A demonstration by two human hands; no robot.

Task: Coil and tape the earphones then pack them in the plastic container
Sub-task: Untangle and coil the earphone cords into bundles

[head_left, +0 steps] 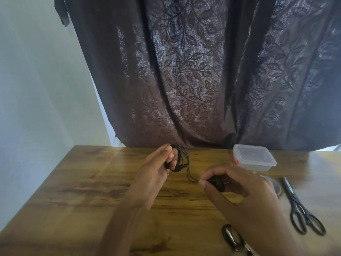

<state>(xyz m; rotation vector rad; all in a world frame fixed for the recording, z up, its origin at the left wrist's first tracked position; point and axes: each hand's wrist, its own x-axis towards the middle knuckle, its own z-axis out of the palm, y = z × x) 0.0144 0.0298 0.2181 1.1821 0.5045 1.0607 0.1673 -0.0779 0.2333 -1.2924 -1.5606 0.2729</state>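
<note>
While the left hand (156, 172) fingers curl round the coiled earphones (180, 160) above the table (83, 182), the right hand (239, 187) pinches the earbud end, a short slack run of cord between them. Lidded container (253, 157) sits at the far edge right of the coil, well apart from it. Tape roll (276, 187) lies mostly hidden behind the right hand, scissors (302, 209) right of it, a second pair (234, 237) near the wrist.

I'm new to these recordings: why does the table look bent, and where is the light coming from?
Head view: a wide-angle lens splays the table edges outward; daylight glows through the curtain, leaving a pale sheen on the wood; the hands and earphones look slightly soft, and the scissors stretch near the corner.
</note>
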